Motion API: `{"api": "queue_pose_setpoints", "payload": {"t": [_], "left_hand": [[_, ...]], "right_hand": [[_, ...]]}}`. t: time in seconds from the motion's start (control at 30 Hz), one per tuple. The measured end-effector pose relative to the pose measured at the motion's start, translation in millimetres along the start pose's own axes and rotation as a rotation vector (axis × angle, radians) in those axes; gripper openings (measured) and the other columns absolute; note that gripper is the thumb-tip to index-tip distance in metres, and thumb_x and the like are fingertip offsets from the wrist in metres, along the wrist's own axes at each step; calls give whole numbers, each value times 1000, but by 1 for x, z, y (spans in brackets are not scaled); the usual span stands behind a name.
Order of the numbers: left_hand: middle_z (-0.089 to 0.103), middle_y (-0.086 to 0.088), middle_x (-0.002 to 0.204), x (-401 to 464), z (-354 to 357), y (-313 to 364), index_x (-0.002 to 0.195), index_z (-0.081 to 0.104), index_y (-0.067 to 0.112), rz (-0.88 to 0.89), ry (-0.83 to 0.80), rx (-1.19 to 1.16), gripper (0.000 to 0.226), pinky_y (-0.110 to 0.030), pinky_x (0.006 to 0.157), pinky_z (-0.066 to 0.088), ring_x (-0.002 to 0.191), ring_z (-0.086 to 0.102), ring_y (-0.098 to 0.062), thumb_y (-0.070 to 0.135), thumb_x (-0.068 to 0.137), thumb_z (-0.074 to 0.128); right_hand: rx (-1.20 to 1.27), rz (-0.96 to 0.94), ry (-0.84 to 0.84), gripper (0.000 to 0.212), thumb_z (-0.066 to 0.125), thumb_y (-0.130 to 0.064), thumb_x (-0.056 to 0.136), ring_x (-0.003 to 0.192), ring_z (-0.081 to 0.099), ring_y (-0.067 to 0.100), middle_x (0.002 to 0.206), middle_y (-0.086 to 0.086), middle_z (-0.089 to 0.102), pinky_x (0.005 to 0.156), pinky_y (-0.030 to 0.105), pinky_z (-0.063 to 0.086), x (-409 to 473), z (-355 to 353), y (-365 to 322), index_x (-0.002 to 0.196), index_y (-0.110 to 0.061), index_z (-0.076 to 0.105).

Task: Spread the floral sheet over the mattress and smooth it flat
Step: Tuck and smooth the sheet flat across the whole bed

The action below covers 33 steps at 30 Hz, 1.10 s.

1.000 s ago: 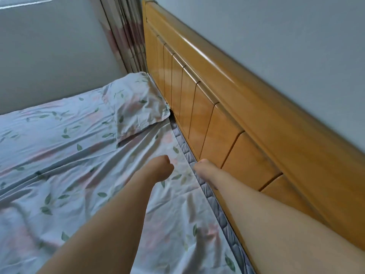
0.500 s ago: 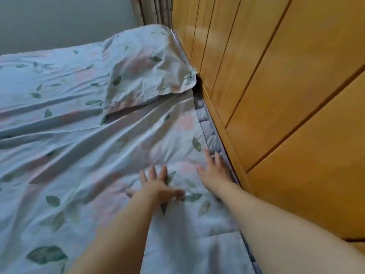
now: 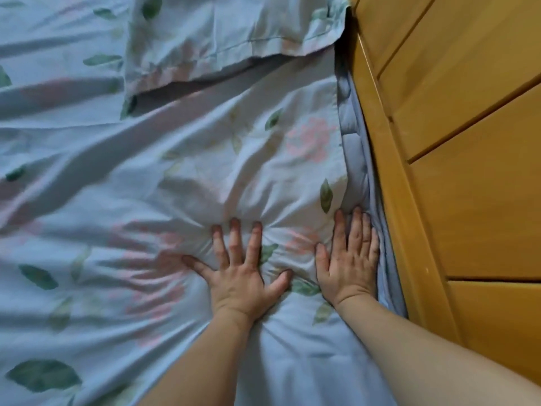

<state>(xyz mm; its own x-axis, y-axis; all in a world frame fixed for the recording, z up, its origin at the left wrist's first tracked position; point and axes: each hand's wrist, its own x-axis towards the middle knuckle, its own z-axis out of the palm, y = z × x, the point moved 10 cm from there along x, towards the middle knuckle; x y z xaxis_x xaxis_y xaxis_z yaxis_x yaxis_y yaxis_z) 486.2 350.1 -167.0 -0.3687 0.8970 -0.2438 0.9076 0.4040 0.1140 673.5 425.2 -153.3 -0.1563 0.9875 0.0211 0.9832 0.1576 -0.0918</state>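
Observation:
The floral sheet (image 3: 140,183), pale blue with pink flowers and green leaves, covers the mattress and lies in long creases. My left hand (image 3: 238,271) presses flat on it with fingers spread, and wrinkles fan out around the palm. My right hand (image 3: 349,259) lies flat at the sheet's right edge, fingers together, touching the quilted mattress border (image 3: 355,153). Neither hand holds any cloth.
A pillow (image 3: 222,33) in matching floral cloth lies at the top, its corner against the wooden headboard (image 3: 468,171). The headboard runs along the right side, tight against the mattress edge.
The view has dropped closer to the bed. My hands went from loose fists to open palms on the sheet, and the left hand's fingers are now spread wider.

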Motion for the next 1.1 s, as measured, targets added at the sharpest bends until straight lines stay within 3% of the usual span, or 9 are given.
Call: {"api": "queue_pose_setpoints", "payload": {"t": [0.43, 0.63, 0.87, 1.1], "left_hand": [[20, -6, 158, -4, -2, 0, 149, 26, 33, 12, 93, 14, 100, -82, 96, -1, 145, 14, -35, 87, 65, 34], [-10, 4, 160, -8, -5, 1, 150, -7, 42, 29, 150, 46, 98, -77, 97, -12, 146, -16, -26, 91, 68, 15], [-12, 8, 160, -11, -4, -2, 149, -6, 45, 80, 216, -20, 96, -75, 97, -16, 146, -18, -24, 93, 67, 11], [-10, 9, 161, -27, 2, -2, 149, -2, 47, 116, 283, -34, 99, -74, 98, -15, 147, -16, -20, 95, 64, 8]], "right_hand": [[23, -4, 93, 70, 30, -49, 90, 144, 23, 33, 156, 16, 25, 118, 47, 13, -3, -6, 2, 150, -12, 32], [41, 7, 134, 70, 27, -50, 90, 143, 25, 32, 155, 16, 28, 116, 45, 10, -6, -7, 2, 149, -14, 34], [37, 39, 180, 81, 7, -54, 87, 145, 19, 28, 158, 13, 20, 118, 42, 8, -15, -12, 2, 153, -8, 16], [165, 39, 182, 65, 22, -48, 99, 141, 22, 29, 153, 14, 25, 115, 42, 13, -50, -13, 14, 149, -7, 21]]}}
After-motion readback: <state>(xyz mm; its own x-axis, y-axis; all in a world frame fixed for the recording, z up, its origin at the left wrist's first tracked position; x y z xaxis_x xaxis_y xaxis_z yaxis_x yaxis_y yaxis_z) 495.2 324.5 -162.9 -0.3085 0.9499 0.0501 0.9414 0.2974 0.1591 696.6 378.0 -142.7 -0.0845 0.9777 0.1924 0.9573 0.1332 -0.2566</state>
